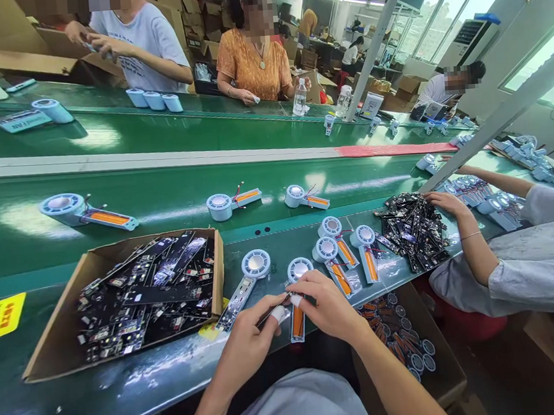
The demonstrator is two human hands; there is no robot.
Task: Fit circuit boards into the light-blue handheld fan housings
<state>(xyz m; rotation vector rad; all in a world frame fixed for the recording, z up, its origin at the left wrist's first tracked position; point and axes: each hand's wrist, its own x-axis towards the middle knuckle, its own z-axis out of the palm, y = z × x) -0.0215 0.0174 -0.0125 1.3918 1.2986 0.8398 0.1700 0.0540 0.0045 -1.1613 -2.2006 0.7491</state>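
Observation:
My left hand (249, 341) and my right hand (327, 309) meet at the table's near edge, fingers pinched around a thin dark strip that looks like a circuit board (268, 312). The fingers cover most of it. White wrapping shows on both thumbs. Just beyond and partly under my hands lies a light blue round-headed unit (300, 268), an orange piece in its handle. To the left, a similar unit (256, 264) has a circuit board (237, 305) along its handle. Three more units (327, 249) with orange pieces and thin wires lie to the right.
An open cardboard box (219, 269) of circuit boards stands left; a loose board pile (416, 232) lies right, near a co-worker's hand (449, 203). Units sit along the green conveyor belt (169, 181). Below the table, a carton (443, 373) holds more units. Co-workers sit opposite.

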